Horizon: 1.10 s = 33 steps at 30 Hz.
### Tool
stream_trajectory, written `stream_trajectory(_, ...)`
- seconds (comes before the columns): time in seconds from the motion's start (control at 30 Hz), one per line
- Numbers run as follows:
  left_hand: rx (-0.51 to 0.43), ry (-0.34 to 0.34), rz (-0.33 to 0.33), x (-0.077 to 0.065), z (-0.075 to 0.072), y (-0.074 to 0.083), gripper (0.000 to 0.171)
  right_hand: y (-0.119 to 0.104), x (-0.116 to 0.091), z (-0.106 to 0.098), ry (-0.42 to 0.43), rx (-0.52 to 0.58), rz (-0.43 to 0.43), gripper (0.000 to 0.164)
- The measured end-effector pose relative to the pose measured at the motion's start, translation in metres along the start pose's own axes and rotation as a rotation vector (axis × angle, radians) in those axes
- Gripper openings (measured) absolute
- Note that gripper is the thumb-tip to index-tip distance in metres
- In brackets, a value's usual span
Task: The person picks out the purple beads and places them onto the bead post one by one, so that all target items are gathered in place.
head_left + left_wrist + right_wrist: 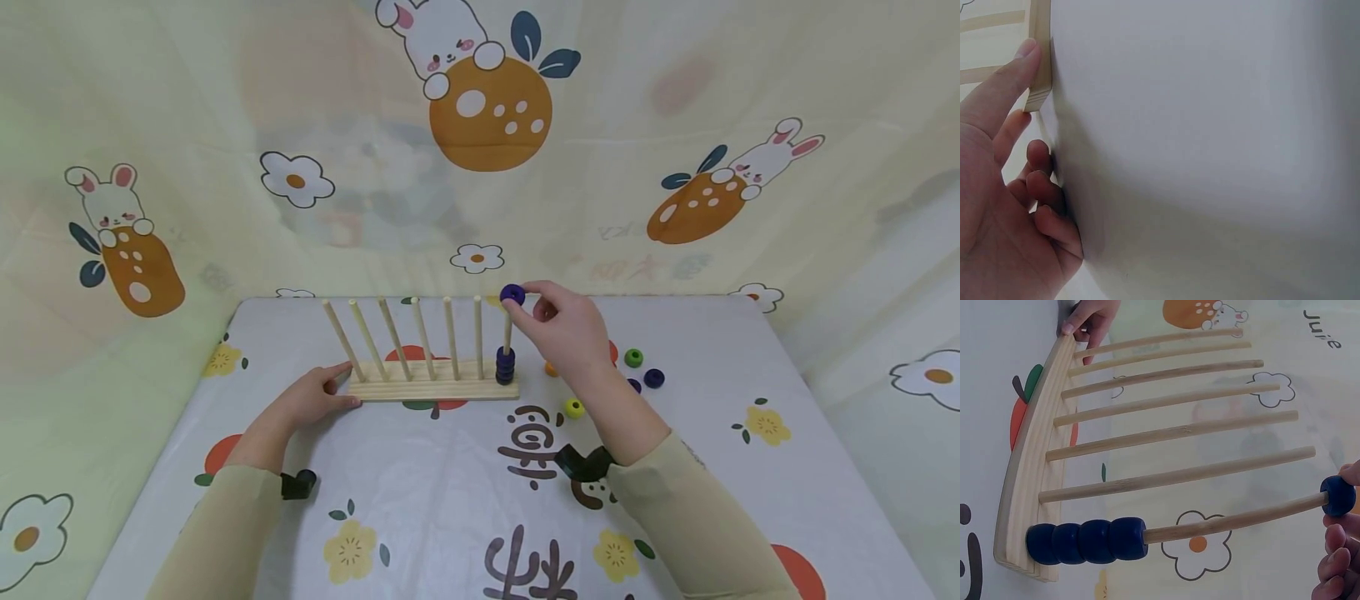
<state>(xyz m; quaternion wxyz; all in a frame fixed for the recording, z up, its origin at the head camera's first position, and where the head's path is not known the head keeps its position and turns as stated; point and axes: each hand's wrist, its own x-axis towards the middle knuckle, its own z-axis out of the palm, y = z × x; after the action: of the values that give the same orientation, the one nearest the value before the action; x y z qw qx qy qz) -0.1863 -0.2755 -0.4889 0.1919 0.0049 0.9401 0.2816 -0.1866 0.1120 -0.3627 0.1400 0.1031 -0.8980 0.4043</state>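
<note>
A wooden peg stand with a row of upright pegs stands on the table. My left hand grips its left end, the thumb on the front edge and the index finger at the end; the other fingers curl beside it in the left wrist view. Between thumb and fingertips, my right hand pinches a dark blue bead right at the tip of the rightmost peg. Several stacked dark blue beads sit at the bottom of that same peg. The other pegs are bare.
Right of the stand lie loose beads: a green bead, a dark blue bead, a yellow bead, and an orange bead partly behind the right hand. A patterned cloth covers the table; a printed curtain hangs behind.
</note>
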Motion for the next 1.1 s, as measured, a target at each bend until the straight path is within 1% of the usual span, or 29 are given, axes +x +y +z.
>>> stream_trajectory(0.2,0.002,-0.001,-0.010,0.0010,0.0016,-0.0001,0.081,0.0021,-0.0007,0.0025,-0.001,-0.026,-0.012,0.037)
stream_trajectory(0.47,-0.001,-0.006,-0.010,0.0011,0.0007,0.0007,0.082,0.0047,-0.0011,0.0029,-0.009,-0.062,-0.011,0.038)
stream_trajectory(0.7,-0.005,-0.001,0.005,0.0017,0.0002,-0.0006,0.081,0.0028,-0.0011,0.0020,0.001,-0.053,-0.015,0.037)
stream_trajectory(0.9,-0.007,-0.003,0.002,0.0031,0.0009,-0.0032,0.082,0.0037,-0.0009,0.0027,0.007,-0.053,-0.022,0.036)
stream_trajectory(1.1,-0.009,-0.003,0.002,0.0014,0.0001,-0.0022,0.082,0.0044,-0.0011,0.0035,0.015,-0.054,-0.027,0.035)
